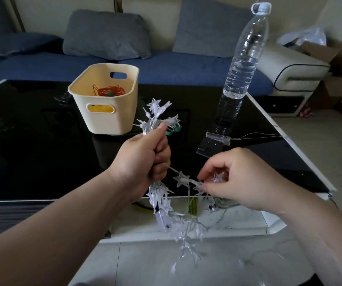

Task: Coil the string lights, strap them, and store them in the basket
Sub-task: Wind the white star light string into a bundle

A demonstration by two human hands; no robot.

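My left hand [145, 162] grips a bundle of clear star-shaped string lights [157, 115], with stars sticking out above the fist and more loops hanging below it. My right hand [234, 180] pinches the loose strand of the lights close to a star, just right of the left hand. The rest of the strand dangles down toward the floor. A cream plastic basket [104, 118] stands on the black table behind my left hand, holding an orange wire coil [110, 90]. A green strap [174, 130] lies on the table beside the basket, partly hidden by the lights.
A tall clear water bottle [242, 58] stands on the black glass table [31, 151] at the right. A clear battery box [217, 138] with thin wire lies near it. A blue sofa with grey cushions is behind. Cardboard boxes sit at the far right.
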